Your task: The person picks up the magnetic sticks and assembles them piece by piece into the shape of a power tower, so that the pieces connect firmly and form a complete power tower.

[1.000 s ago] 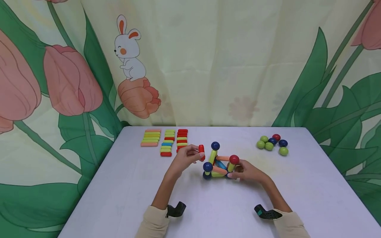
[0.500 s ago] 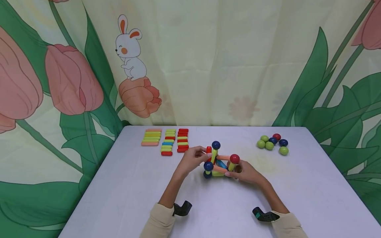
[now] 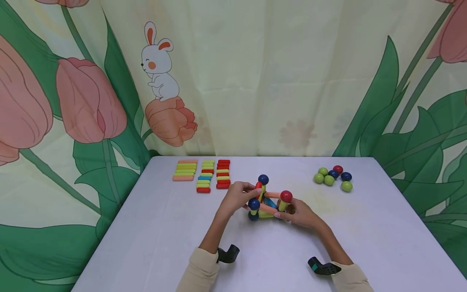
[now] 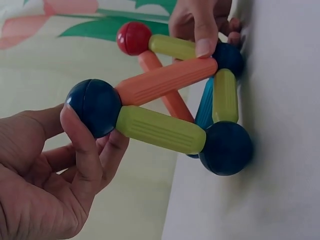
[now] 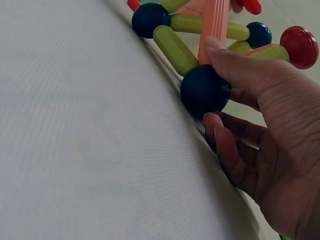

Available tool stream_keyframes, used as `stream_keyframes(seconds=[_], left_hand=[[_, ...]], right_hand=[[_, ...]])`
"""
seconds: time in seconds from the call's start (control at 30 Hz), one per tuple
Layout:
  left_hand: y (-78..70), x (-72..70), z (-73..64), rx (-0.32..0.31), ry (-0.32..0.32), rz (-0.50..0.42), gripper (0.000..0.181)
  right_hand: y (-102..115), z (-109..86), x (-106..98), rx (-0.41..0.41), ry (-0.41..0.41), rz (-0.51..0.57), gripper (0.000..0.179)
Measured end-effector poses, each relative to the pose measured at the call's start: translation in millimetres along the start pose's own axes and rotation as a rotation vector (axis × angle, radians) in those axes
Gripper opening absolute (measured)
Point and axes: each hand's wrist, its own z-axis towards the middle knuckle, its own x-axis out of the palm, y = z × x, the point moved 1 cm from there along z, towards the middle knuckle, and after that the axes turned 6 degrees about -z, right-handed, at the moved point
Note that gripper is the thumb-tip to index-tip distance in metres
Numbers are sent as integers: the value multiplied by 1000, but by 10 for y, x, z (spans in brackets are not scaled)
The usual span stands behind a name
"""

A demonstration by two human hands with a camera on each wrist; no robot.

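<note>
A frame [image 3: 268, 209] of magnetic balls and rods stands on the table between the hands, with dark blue balls, a red ball [image 3: 286, 196] on top and yellow-green, orange and blue rods. My left hand [image 3: 237, 197] holds a short red rod [image 3: 258, 185] at the frame's left side; its end [image 5: 251, 5] shows in the right wrist view. In the left wrist view that thumb lies against an upper blue ball [image 4: 94, 107], and the rod is hidden. My right hand [image 3: 300, 213] grips the lower right corner, thumb on the orange rod [image 5: 214, 30], fingers by a blue ball [image 5: 205, 90].
Three columns of loose rods [image 3: 203, 178] in yellow-green, red, orange and blue lie at the table's back left. Several loose balls [image 3: 329, 180], green, blue and red, sit at the back right. A printed curtain [image 3: 255, 81] hangs behind the table [image 3: 284, 259].
My left hand has carried the red rod rightward to the frame's left side, where the rod now leans beside the yellow-green rod. My right hand keeps its grip on the frame with little movement.
</note>
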Motion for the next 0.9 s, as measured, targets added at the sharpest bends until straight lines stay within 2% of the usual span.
stream_keyframes(seconds=[0.1, 0.33, 0.47, 0.63, 0.9], left_hand=[[-29, 6, 23, -18, -4, 17, 42], [-2, 47, 89, -2, -6, 82, 40], [29, 35, 107, -7, -39, 72, 39], [23, 35, 120, -3, -43, 52, 38], [20, 48, 112, 2, -58, 45, 37]], right_hand=[[2, -6, -5, -9, -4, 1, 36], [4, -29, -12, -3, -9, -13, 36], [15, -13, 4, -14, -6, -36, 36], [9, -2, 12, -30, -16, -67, 35], [7, -13, 5, -32, 15, -42, 31]])
